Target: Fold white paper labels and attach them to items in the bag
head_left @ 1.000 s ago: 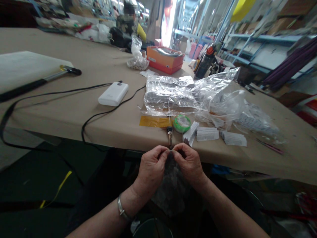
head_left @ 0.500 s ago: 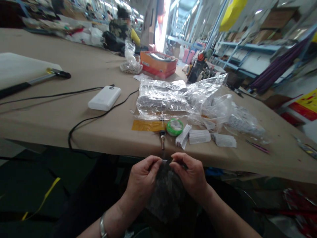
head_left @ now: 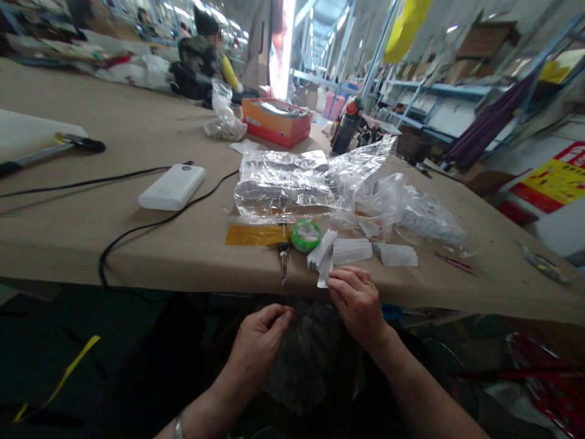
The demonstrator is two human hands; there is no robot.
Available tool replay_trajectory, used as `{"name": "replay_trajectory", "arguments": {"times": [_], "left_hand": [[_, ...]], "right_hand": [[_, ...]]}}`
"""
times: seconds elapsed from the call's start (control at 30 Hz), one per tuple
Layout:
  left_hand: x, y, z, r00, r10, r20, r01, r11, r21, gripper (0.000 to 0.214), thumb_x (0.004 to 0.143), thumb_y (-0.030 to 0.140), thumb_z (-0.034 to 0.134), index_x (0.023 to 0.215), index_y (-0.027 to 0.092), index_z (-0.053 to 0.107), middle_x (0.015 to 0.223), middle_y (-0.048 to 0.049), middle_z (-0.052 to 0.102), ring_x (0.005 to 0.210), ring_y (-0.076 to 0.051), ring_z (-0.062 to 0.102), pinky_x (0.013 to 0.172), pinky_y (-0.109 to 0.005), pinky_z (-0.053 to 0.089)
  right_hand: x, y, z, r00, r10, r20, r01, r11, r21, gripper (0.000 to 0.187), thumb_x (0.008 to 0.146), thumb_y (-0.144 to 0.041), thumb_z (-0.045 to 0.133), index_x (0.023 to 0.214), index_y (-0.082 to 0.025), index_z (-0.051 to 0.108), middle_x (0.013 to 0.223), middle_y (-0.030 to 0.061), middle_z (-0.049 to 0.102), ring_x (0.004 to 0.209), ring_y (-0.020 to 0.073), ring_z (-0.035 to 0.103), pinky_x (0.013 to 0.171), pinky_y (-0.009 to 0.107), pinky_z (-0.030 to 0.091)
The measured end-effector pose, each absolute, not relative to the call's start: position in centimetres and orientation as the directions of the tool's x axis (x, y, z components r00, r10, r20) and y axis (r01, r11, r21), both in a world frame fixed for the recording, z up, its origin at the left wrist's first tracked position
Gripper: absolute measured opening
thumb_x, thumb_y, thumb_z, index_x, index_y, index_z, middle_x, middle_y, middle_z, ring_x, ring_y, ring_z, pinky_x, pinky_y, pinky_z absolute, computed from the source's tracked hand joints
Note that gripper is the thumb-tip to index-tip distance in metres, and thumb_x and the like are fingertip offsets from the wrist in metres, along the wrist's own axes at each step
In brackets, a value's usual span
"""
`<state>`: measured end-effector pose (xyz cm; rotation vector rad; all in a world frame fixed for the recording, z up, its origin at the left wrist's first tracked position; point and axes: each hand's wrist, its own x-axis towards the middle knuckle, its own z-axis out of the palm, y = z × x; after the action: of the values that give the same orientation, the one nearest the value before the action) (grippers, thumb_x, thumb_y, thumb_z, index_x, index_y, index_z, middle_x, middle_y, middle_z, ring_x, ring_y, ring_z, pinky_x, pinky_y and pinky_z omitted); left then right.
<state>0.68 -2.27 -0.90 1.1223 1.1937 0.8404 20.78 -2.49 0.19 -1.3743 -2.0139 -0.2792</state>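
"What lies around?"
"The soldering iron (head_left: 284, 261) and the green round case (head_left: 306, 236), just left of the paper stack (head_left: 320, 253)."
"The hands?"
"Right hand (head_left: 359, 305) pinches a white strip (head_left: 323, 278) at this stack. Left hand's (head_left: 260, 338) fingertips press together; I cannot tell on what."
"Containers?"
"The orange box (head_left: 276, 128) holds greyish things."

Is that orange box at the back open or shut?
Open: no lid covers the box, and greyish things show in its top.
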Motion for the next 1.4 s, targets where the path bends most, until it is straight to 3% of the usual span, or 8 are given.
{"name": "replay_trajectory", "arguments": {"times": [0.2,0.37,0.53,0.67,0.9,1.1,1.23,1.4], "left_hand": [[4.4,-2.7,1.0,0.505,0.745,-0.436,-0.441,0.657,0.612,0.022,0.071,0.035,0.07,0.076,0.013,0.067,0.071,-0.0039,0.066,0.06,-0.011,0.058,0.058,-0.023,0.045],[5.7,-2.4,1.2,0.492,0.741,-0.456,-0.471,0.667,0.577,0.017,0.064,0.021,0.075,0.067,0.01,0.063,0.061,-0.0006,0.061,0.05,-0.007,0.053,0.047,-0.017,0.04],[5.6,-2.6,1.5,0.407,0.7,-0.587,-0.301,0.709,0.637,0.01,0.076,0.019,0.065,0.08,0.01,0.064,0.068,-0.0069,0.068,0.057,-0.013,0.063,0.058,-0.026,0.051],[5.3,-2.9,1.5,0.365,0.696,-0.618,-0.244,0.712,0.658,0.011,0.078,0.02,0.063,0.083,0.01,0.063,0.069,-0.0076,0.068,0.057,-0.014,0.063,0.056,-0.025,0.052],[5.3,-2.9,1.1,0.384,0.684,-0.62,-0.224,0.721,0.656,0.015,0.078,0.02,0.064,0.088,0.009,0.062,0.073,-0.0089,0.069,0.059,-0.013,0.063,0.058,-0.025,0.052],[5.7,-2.7,1.5,0.456,0.646,-0.612,-0.28,0.757,0.59,0.011,0.079,0.015,0.06,0.085,0.007,0.065,0.073,-0.0096,0.067,0.059,-0.014,0.063,0.057,-0.025,0.051],[5.9,-2.8,1.3,0.503,0.661,-0.557,-0.445,0.75,0.488,0.009,0.076,0.004,0.057,0.08,0.007,0.064,0.068,-0.0068,0.065,0.053,-0.011,0.059,0.05,-0.02,0.046],[5.8,-3.0,1.0,0.461,0.662,-0.591,-0.504,0.744,0.439,0.01,0.075,0.002,0.055,0.073,0.007,0.063,0.062,-0.0043,0.062,0.05,-0.009,0.056,0.046,-0.018,0.043]], "right_hand": [[19.7,-6.0,1.2,-0.355,0.674,0.648,0.743,0.624,-0.243,0.015,0.085,-0.013,0.054,0.091,-0.022,0.064,0.091,0.004,0.069,0.095,0.0194,0.059,0.085,0.037,0.045],[19.8,-7.3,1.5,-0.453,0.66,0.6,0.693,0.684,-0.23,0.021,0.085,-0.013,0.05,0.101,-0.021,0.061,0.094,0.0039,0.068,0.097,0.0199,0.058,0.088,0.038,0.044],[22.6,-4.0,1.1,-0.191,0.814,0.549,0.927,0.333,-0.171,0.044,0.088,-0.031,0.051,0.127,-0.011,0.047,0.119,0.0163,0.058,0.117,0.0293,0.046,0.097,0.047,0.04],[23.9,-2.4,0.2,-0.113,0.883,0.455,0.988,0.149,-0.042,0.054,0.085,-0.041,0.055,0.128,-0.009,0.049,0.128,0.0183,0.052,0.12,0.0345,0.042,0.099,0.052,0.036],[25.5,-3.1,-1.0,-0.173,0.782,0.599,0.935,0.322,-0.15,0.022,0.089,-0.02,0.05,0.106,-0.017,0.064,0.108,0.0095,0.066,0.111,0.0245,0.054,0.097,0.043,0.043],[23.9,-4.9,-0.6,-0.181,0.695,0.696,0.755,0.551,-0.354,0.02,0.087,-0.013,0.053,0.099,-0.022,0.066,0.1,0.0073,0.069,0.106,0.0218,0.06,0.091,0.041,0.05],[20.7,-6.7,-1.0,-0.401,0.614,0.68,0.635,0.721,-0.277,0.017,0.086,-0.012,0.054,0.097,-0.019,0.065,0.096,0.0071,0.069,0.108,0.0215,0.059,0.094,0.042,0.047],[19.5,-7.4,-1.6,-0.473,0.61,0.636,0.642,0.733,-0.224,0.014,0.087,-0.012,0.054,0.094,-0.016,0.065,0.092,0.0072,0.07,0.106,0.0204,0.059,0.095,0.04,0.046]]}}
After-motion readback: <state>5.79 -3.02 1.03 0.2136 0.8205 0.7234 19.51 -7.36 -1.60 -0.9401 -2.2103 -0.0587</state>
